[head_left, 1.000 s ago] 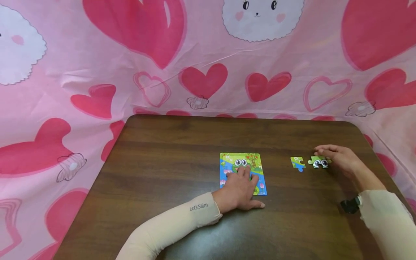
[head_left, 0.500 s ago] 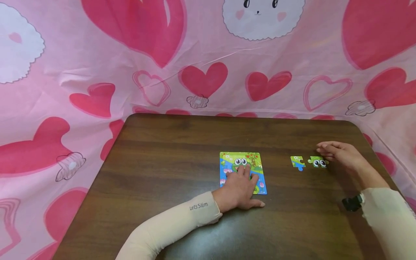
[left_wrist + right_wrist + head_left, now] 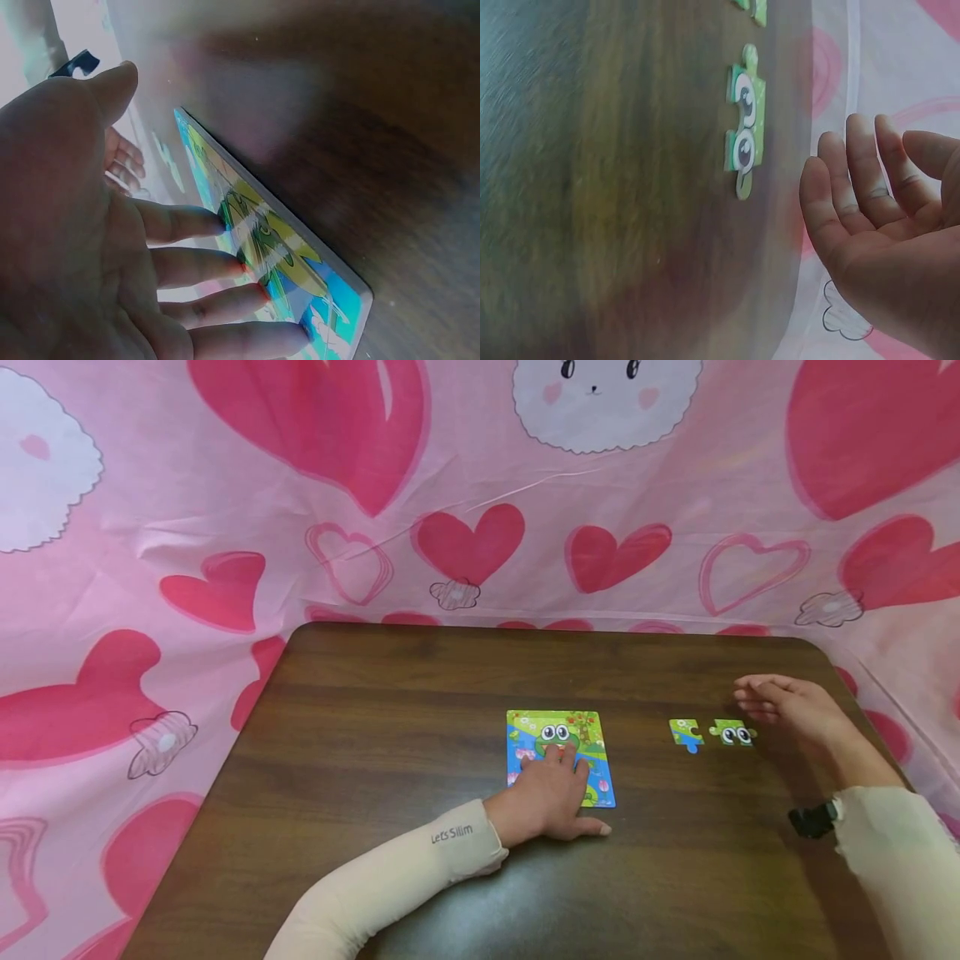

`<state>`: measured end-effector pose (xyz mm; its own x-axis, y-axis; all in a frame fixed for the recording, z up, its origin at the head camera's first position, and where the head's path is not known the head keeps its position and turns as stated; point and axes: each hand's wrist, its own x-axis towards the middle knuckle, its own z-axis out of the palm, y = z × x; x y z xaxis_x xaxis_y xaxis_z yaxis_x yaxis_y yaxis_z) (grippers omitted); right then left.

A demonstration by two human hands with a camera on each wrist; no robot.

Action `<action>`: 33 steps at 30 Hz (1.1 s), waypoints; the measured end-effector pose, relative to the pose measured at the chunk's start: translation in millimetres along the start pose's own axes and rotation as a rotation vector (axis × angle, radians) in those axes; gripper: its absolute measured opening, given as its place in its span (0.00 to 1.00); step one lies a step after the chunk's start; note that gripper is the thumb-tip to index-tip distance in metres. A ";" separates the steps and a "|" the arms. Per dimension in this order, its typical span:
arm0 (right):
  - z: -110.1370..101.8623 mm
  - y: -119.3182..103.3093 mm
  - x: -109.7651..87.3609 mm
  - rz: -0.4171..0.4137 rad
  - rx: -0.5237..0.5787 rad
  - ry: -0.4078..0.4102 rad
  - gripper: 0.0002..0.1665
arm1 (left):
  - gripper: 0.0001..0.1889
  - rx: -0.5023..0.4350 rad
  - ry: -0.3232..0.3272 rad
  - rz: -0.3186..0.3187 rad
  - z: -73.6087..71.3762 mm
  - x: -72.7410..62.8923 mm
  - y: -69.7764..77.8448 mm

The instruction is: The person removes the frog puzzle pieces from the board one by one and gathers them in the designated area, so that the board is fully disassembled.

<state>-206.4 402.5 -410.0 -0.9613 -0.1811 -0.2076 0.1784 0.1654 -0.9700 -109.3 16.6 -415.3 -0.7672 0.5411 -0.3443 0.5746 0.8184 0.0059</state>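
Left hand [image 3: 546, 797], sleeve [image 3: 452, 839] reading "Let's Silim", lies spread on frog puzzle [image 3: 557, 731]; right hand [image 3: 804, 714] hovers, fingers loose.

Cream left sleeve [image 3: 401, 867], dark lettering "Let's Slim"; cream right sleeve [image 3: 903, 864]; black fitting [image 3: 813, 819].

The puzzle board [image 3: 555, 733] over there carries a green frog on lime and blue; one puzzle piece [image 3: 731, 726] has black-and-white eyes on green. The table [image 3: 405, 718] is brown wood grain, the cloth [image 3: 547, 485] pink with red hearts, the sleeves [image 3: 397, 872] cream.
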 end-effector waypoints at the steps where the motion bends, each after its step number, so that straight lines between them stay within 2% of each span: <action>1: 1.3 -1.0 0.6 -0.003 0.020 -0.002 0.19 | 0.50 0.001 0.002 0.001 0.2 -0.2 -0.1; 6: 9.4 -7.2 2.7 0.004 0.040 -0.020 0.18 | 0.50 0.004 0.010 0.006 0.8 -0.9 0.3; 11: 20.7 -11.7 7.8 0.025 0.013 -0.056 0.17 | 0.50 0.000 0.016 0.003 1.4 -1.0 0.7; 23: 57.3 -19.4 19.7 0.013 -0.168 -0.114 0.14 | 0.50 0.023 0.033 0.012 0.8 -0.7 -0.2; 33: 94.9 -24.6 39.4 0.049 -0.157 -0.130 0.28 | 0.46 0.005 0.058 0.027 -1.0 0.0 -3.0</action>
<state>-228.7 299.3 -406.4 -0.9153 -0.2913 -0.2781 0.1791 0.3242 -0.9289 -111.3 14.4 -414.4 -0.7667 0.5731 -0.2892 0.5963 0.8027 0.0098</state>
